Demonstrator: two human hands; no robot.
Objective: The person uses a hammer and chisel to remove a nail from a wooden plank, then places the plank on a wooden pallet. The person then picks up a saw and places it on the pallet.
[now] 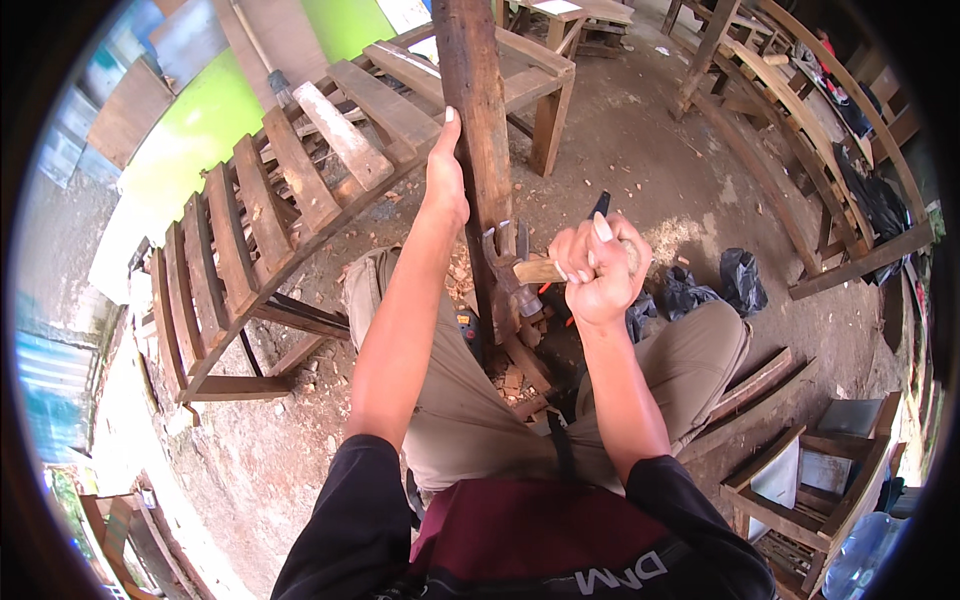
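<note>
wooden post point(478, 130), long axis roughly upright, between the hands point(606, 262)

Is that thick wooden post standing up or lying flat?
Standing up: the wooden post rises from among wood chips, in front of the slatted frame, the left hand against it. Any slight lean, I cannot tell.

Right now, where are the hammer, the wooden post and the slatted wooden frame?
Hammer point(540, 271): head view, on its wooden handle.
Wooden post point(488, 160): head view, on its shaft above the hammer.
Slatted wooden frame point(262, 203): head view, on a middle slat.
</note>
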